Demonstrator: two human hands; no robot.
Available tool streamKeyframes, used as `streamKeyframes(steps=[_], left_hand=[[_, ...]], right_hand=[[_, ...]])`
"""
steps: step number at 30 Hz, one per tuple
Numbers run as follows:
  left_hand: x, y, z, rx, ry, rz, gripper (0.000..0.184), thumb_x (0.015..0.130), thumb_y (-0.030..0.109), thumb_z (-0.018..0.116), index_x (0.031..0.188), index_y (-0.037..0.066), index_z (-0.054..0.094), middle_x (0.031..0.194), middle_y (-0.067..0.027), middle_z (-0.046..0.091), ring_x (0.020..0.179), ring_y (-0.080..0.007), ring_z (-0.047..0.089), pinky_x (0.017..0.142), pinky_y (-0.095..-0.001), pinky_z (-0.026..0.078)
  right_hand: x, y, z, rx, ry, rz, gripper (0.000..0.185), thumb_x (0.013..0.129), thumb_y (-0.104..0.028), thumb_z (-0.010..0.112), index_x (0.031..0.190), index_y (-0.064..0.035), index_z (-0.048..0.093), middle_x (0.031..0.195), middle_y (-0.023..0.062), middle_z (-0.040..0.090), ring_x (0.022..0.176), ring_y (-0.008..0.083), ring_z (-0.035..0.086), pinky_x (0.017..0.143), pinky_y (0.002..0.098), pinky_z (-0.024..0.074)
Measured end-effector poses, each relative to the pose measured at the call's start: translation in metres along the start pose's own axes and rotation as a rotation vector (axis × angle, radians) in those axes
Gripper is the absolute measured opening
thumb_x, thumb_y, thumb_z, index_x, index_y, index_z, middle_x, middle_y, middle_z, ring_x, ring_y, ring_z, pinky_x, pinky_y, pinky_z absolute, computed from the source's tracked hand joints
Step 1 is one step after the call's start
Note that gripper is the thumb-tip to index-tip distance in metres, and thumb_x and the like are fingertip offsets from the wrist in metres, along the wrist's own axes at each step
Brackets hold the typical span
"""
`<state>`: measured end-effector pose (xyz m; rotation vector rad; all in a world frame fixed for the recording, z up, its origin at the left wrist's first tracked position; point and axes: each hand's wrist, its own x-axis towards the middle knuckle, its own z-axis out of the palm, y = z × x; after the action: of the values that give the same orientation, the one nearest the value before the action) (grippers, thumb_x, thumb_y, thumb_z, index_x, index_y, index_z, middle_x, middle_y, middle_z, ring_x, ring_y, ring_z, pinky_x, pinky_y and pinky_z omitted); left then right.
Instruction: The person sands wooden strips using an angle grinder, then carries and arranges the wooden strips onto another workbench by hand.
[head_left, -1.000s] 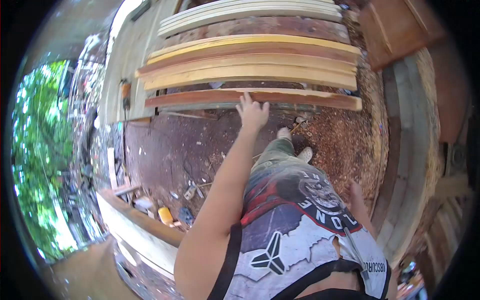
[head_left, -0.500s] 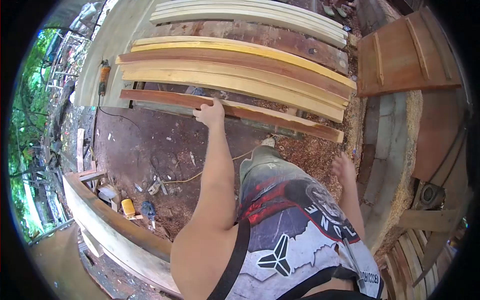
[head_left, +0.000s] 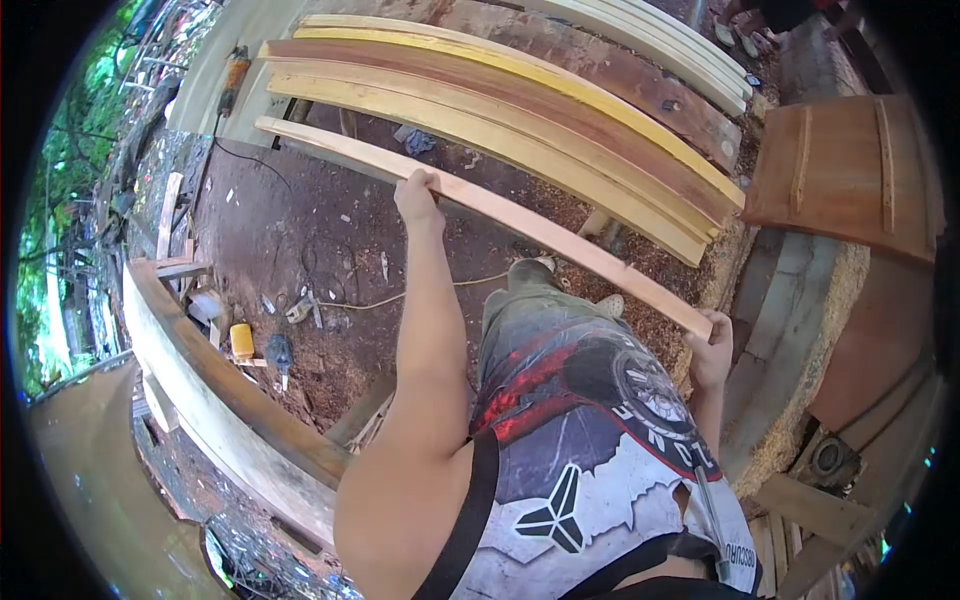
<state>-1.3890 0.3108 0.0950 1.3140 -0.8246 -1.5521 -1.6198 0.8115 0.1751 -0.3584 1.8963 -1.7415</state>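
A long, pale reddish wooden plank [head_left: 560,240] runs slantwise in front of me, lifted off the bench. My left hand [head_left: 418,200] grips it left of its middle, fingers wrapped over the edge. At the near right end, my right hand [head_left: 711,350] is closed around the plank's tip. Just beyond lie several long boards side by side: a yellowish board [head_left: 480,150], a reddish-brown board [head_left: 500,105] and a bright yellow-edged board [head_left: 560,90].
An orange power tool [head_left: 234,80] with a cord rests on a flat sheet at the upper left. Pale boards [head_left: 650,45] lie at the back. A brown wooden panel [head_left: 845,170] stands at right. Yellow container [head_left: 242,341] and shavings are on the ground. Another person's feet [head_left: 735,38] show at upper right.
The plank has been raised and turned so its paler face shows, its right end swinging toward me. My right hand, free before, now holds that end.
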Motion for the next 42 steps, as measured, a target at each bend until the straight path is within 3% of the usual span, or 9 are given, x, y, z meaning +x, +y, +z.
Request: streamKeyframes(steps=[6, 12, 15, 23, 29, 31, 35, 37, 42], left_hand=[[-0.03, 0.008, 0.026, -0.355, 0.054, -0.134, 0.01, 0.086, 0.012, 0.055, 0.087, 0.004, 0.049, 0.078, -0.0067, 0.051, 0.068, -0.0209, 0.053, 0.064, -0.0359, 0.047], [-0.044, 0.017, 0.046, -0.446, 0.137, -0.326, 0.077, 0.096, 0.076, 0.021, 0.112, 0.007, 0.051, 0.085, -0.0114, 0.057, 0.072, -0.0248, 0.055, 0.069, -0.0415, 0.05], [-0.042, -0.006, 0.01, -0.793, -0.317, -0.258, 0.083, 0.091, 0.083, 0.024, 0.102, 0.008, 0.056, 0.089, -0.008, 0.059, 0.077, -0.0242, 0.058, 0.076, -0.0493, 0.051], [-0.055, -0.011, 0.011, -1.404, -0.458, -0.307, 0.077, 0.089, 0.08, 0.043, 0.098, 0.004, 0.056, 0.091, -0.008, 0.057, 0.078, -0.023, 0.057, 0.072, -0.0347, 0.052], [-0.044, -0.02, 0.021, -0.862, -0.213, -0.191, 0.052, 0.093, 0.049, 0.065, 0.113, 0.002, 0.055, 0.091, -0.0101, 0.056, 0.078, -0.0223, 0.056, 0.074, -0.0386, 0.052], [-0.023, -0.028, 0.038, -0.391, 0.238, -0.139, 0.045, 0.096, 0.038, 0.064, 0.116, -0.001, 0.056, 0.09, -0.0109, 0.057, 0.081, -0.0239, 0.057, 0.075, -0.0394, 0.052], [-0.053, 0.008, 0.059, 0.339, 0.305, -0.03, 0.037, 0.088, 0.018, 0.069, 0.108, -0.011, 0.056, 0.1, -0.0175, 0.063, 0.087, -0.0306, 0.065, 0.077, -0.0369, 0.055], [-0.04, 0.003, 0.052, 0.283, 0.251, 0.005, 0.044, 0.084, 0.018, 0.068, 0.108, -0.018, 0.057, 0.112, -0.0294, 0.062, 0.106, -0.0393, 0.063, 0.091, -0.0428, 0.051], [0.03, -0.019, 0.031, 1.293, 0.149, 0.5, 0.057, 0.09, 0.031, 0.057, 0.111, -0.021, 0.061, 0.145, -0.0437, 0.034, 0.135, -0.0583, 0.033, 0.119, -0.052, 0.024]], right_hand=[[-0.01, -0.012, 0.006, 0.028, -0.033, 0.08, 0.044, 0.067, 0.007, 0.074, 0.103, -0.009, 0.053, 0.119, 0.0102, 0.061, 0.11, 0.0212, 0.06, 0.099, 0.0355, 0.0458], [-0.003, -0.018, -0.004, 0.204, -0.073, 0.053, 0.032, 0.078, -0.006, 0.073, 0.104, -0.0074, 0.054, 0.123, 0.0127, 0.06, 0.117, 0.0218, 0.057, 0.102, 0.0361, 0.0438], [-0.007, -0.048, 0.016, 0.308, -0.018, 0.062, 0.032, 0.089, -0.024, 0.069, 0.112, -0.0041, 0.057, 0.124, 0.0135, 0.059, 0.119, 0.0219, 0.056, 0.103, 0.0366, 0.0425], [-0.019, -0.052, 0.002, -0.186, -0.254, 0.158, 0.04, 0.088, -0.024, 0.067, 0.117, 0.0015, 0.06, 0.119, 0.0108, 0.061, 0.114, 0.0206, 0.056, 0.101, 0.0348, 0.0425], [-0.005, -0.005, 0.02, 0.097, 0.009, 0.278, 0.041, 0.095, -0.026, 0.064, 0.127, -0.0021, 0.055, 0.111, 0.0088, 0.063, 0.098, 0.0185, 0.062, 0.089, 0.036, 0.0492], [0.0, -0.004, 0.024, 0.377, 0.067, 0.57, 0.041, 0.098, -0.028, 0.06, 0.132, -0.0063, 0.053, 0.109, 0.0074, 0.063, 0.086, 0.0201, 0.065, 0.079, 0.039, 0.0534], [0.014, 0.002, 0.028, 0.374, -0.066, 0.6, 0.037, 0.101, -0.027, 0.056, 0.133, -0.0093, 0.052, 0.109, 0.0084, 0.063, 0.079, 0.0189, 0.065, 0.073, 0.0376, 0.0551], [0.021, 0.0, 0.031, 0.237, -0.079, 0.601, 0.038, 0.101, -0.027, 0.056, 0.135, -0.0089, 0.052, 0.109, 0.0079, 0.064, 0.078, 0.0177, 0.065, 0.072, 0.0337, 0.0544], [0.033, 0.007, 0.047, 0.037, -0.023, 0.602, 0.04, 0.099, -0.028, 0.059, 0.132, -0.0061, 0.057, 0.113, 0.0083, 0.065, 0.08, 0.017, 0.065, 0.07, 0.0299, 0.0526]])
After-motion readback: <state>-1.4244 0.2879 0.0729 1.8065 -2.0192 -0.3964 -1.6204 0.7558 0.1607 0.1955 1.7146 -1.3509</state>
